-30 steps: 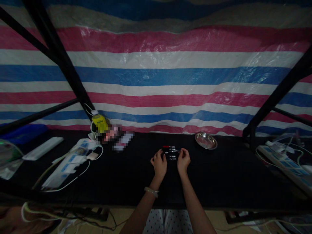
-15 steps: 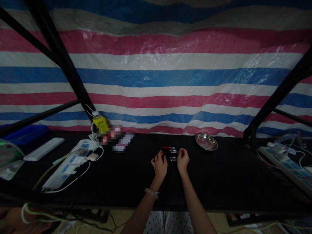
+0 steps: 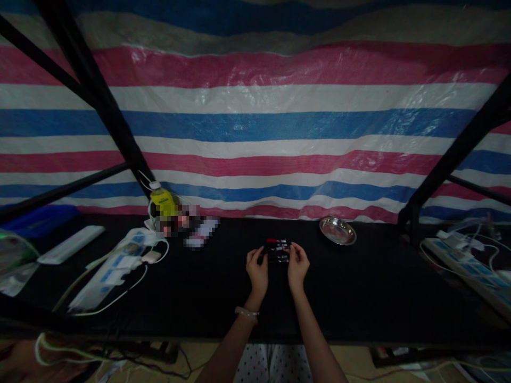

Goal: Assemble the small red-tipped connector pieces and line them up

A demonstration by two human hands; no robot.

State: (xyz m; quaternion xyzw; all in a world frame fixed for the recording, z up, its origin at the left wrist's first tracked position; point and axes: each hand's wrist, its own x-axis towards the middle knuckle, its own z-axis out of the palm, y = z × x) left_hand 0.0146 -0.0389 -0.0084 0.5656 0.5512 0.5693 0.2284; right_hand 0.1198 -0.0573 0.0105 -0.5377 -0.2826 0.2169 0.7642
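Flanking a row of pens (image 3: pixel 278 250), left hand (image 3: pixel 257 272) and right hand (image 3: pixel 297 265) pinching its ends, bare black table (image 3: pixel 371 287) all round

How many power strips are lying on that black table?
2. One power strip lies at the left with white cables plugged in; the other power strip runs along the right edge, also with plugs. More may be hidden in the dark.
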